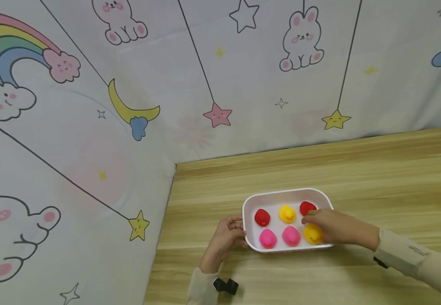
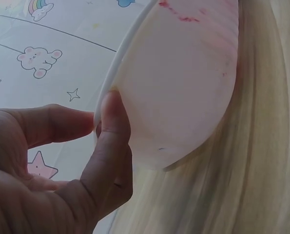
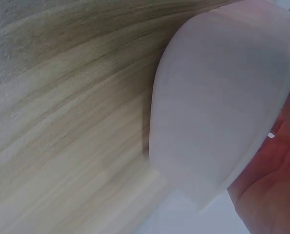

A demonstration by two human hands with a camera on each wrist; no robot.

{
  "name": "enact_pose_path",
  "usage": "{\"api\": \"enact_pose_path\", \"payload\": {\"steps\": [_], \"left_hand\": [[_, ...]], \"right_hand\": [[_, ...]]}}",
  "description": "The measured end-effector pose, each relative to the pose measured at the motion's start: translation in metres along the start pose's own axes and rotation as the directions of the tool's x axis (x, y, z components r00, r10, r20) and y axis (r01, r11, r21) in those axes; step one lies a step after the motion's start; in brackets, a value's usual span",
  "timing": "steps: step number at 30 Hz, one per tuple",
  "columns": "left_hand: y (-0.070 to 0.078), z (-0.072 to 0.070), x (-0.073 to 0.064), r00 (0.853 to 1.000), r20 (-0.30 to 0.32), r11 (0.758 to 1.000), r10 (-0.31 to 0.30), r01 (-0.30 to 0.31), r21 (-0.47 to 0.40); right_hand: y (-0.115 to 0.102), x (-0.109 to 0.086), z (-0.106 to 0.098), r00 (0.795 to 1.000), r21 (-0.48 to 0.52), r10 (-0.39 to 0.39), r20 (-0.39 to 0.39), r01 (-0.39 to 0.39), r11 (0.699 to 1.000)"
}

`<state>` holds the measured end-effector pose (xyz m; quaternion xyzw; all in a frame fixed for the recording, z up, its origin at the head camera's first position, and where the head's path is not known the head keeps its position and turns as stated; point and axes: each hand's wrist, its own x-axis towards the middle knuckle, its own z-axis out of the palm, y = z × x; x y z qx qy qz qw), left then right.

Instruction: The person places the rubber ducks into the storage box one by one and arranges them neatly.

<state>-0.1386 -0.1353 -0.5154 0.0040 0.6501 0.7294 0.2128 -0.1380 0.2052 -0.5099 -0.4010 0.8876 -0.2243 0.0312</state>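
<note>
A white plastic tray (image 1: 287, 250) with rounded corners sits on the wooden table, holding small rubber ducks. Along its back lie a red duck (image 1: 262, 217), a yellow duck (image 1: 287, 214) and another red duck (image 1: 307, 208). The front row has two pink ducks, one at the left (image 1: 268, 239) and one mid-row (image 1: 291, 236), then a yellow duck (image 1: 314, 234). My left hand (image 1: 225, 238) pinches the left rim between thumb and finger, clearest in the left wrist view. Over the right end, my right hand (image 1: 331, 226) reaches inside beside the right-hand red and yellow ducks; its grip is hidden.
Wood-grain table (image 1: 396, 190) extends behind and to the right of the tray. A white cloth (image 1: 251, 80) printed with cartoon animals and stars hangs along the back and left edges. Dark straps (image 1: 226, 286) show at the wrists.
</note>
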Motion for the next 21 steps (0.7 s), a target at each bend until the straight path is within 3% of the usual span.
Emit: {"api": "enact_pose_path", "payload": {"steps": [7,15,18,21], "left_hand": [[0.003,0.002,-0.005,0.998,-0.049,0.999,0.032,-0.031,0.028],[0.002,0.003,-0.008,0.996,-0.069,0.997,0.050,-0.046,0.057],[0.002,0.001,-0.014,0.992,-0.080,0.985,0.095,-0.083,0.150],[0.003,-0.005,-0.023,0.982,-0.082,0.937,0.172,-0.137,0.322]], "right_hand": [[0.001,0.003,-0.004,1.000,0.014,-0.002,0.032,0.001,1.000],[0.002,0.000,-0.007,0.996,-0.060,-0.081,-0.034,0.079,0.995],[0.002,-0.006,-0.016,0.997,-0.056,-0.038,-0.065,0.034,0.998],[0.002,-0.019,-0.025,0.985,-0.056,0.007,-0.173,-0.017,0.998]]}}
